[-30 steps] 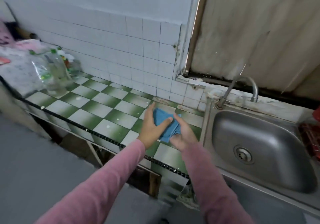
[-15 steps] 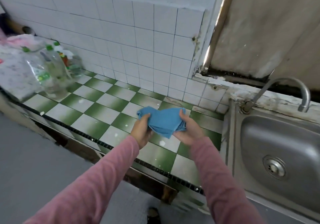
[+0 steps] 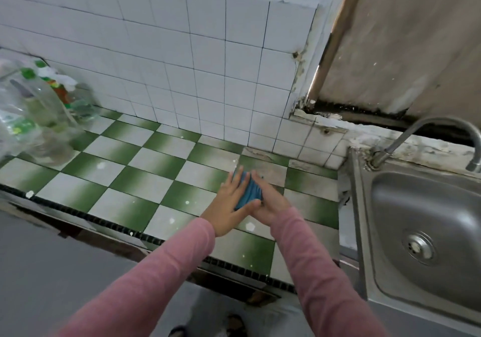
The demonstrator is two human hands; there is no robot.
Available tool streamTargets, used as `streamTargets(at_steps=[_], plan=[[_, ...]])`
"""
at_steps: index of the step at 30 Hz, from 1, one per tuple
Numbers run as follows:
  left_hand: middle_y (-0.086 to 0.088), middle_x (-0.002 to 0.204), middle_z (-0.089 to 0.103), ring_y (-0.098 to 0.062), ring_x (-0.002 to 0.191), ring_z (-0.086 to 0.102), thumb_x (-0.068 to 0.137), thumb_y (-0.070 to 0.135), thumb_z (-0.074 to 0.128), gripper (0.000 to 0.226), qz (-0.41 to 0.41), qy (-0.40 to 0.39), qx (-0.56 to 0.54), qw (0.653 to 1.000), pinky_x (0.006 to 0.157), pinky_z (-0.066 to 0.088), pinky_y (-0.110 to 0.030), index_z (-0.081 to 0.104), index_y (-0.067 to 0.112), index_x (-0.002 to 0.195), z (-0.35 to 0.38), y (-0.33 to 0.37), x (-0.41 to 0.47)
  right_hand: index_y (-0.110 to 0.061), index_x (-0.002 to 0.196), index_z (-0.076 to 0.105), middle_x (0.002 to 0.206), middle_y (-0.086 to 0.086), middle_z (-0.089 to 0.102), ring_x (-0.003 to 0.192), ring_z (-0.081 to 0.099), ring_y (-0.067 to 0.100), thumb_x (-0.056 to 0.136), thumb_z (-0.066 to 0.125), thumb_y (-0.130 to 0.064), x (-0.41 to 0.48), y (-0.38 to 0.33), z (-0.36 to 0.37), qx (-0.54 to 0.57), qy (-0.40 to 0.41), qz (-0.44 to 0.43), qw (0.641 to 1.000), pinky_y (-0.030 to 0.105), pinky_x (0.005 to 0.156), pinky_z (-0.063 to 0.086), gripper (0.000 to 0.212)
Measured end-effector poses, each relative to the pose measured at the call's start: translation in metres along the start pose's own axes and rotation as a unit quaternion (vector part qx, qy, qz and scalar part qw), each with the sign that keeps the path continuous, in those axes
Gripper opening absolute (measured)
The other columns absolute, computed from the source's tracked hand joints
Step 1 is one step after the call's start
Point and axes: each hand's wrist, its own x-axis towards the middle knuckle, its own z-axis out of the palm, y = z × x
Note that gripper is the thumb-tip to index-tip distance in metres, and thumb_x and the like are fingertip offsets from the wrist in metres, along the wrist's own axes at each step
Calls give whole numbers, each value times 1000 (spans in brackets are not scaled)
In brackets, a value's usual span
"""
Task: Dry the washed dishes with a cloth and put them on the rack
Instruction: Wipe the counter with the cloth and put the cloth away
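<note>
While no washed ware is showing, left hand (image 3: 229, 204) and right hand (image 3: 272, 201) are sandwiching the blue cloth (image 3: 248, 193) between flat palms, sink (image 3: 390, 219) at 3 o'clock; drying seemingly not begun.

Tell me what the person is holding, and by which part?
A blue cloth, pressed between the left hand and the right hand, one against each side.

Green-checked tiled counter (image 3: 145, 180) carries bagged plastic bottles (image 3: 39, 113) at its left.
</note>
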Motion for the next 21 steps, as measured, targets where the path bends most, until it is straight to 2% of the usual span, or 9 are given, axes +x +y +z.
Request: streamTargets(at_steps=[3,5,7,11,13,15,17,19,21], plan=[[7,163,-13,-17,151,-13,85,80,3,85,-37,-28,37,998,122,-5,-41,-3,31,154,-14,-17,-6,-3,127,57,119,19,65,99,65,31,104,47,-17,12,20,-6,-13,38,-5,999,44,79,58,29],[5,164,-12,-20,151,-11,95,60,5,70,-85,-25,71,994,120,-6,-41,-1,27,157,-20,-32,-15,0,132,53,117,21,65,96,65,32,104,47,-13,22,35,-13,-44,95,-16,994,45,75,58,31],[4,164,-15,-20,151,-14,102,49,8,60,-115,-26,99,988,120,-7,-42,-1,28,157,-26,-53,-27,-1,127,53,104,17,66,90,64,30,103,47,-9,31,48,-22,-129,175,-45,975,41,72,54,26],[2,162,-21,-23,149,-19,103,47,6,58,-153,-47,159,974,120,-9,-47,-4,28,157,-35,-100,-44,-5,118,56,118,20,62,107,58,36,103,48,-15,47,69,-44,-375,287,-72,879,46,95,50,20],[2,161,-23,-24,149,-21,104,45,8,57,-161,-48,180,969,119,-11,-47,-7,28,156,-35,-117,-48,-6,126,54,129,20,58,114,55,35,105,44,-18,50,79,-45,-462,312,-98,824,35,95,44,26],[3,161,-24,-24,148,-21,105,45,8,56,-173,-54,182,966,119,-12,-46,-8,29,156,-33,-130,-49,-13,145,43,140,16,52,124,52,33,106,43,-24,53,87,-46,-506,295,-109,803,30,96,38,41],[0,161,-24,-25,148,-21,104,45,7,56,-189,-71,191,961,120,-10,-48,-9,27,156,-29,-140,-49,-23,156,25,154,10,39,138,41,32,104,46,-36,57,98,-51,-558,225,-72,795,34,112,32,57],[-2,162,-22,-26,149,-20,105,43,7,57,-195,-85,198,957,121,-8,-50,-8,25,156,-24,-147,-52,-24,159,13,163,3,21,148,25,28,103,45,-44,59,109,-60,-605,172,-8,777,37,120,22,67],[-1,162,-22,-25,149,-21,105,43,7,57,-195,-95,187,958,120,-9,-49,-7,25,156,-19,-152,-56,-21,159,13,164,2,17,149,22,25,105,41,-41,59,117,-70,-606,185,-7,774,37,120,23,64]])
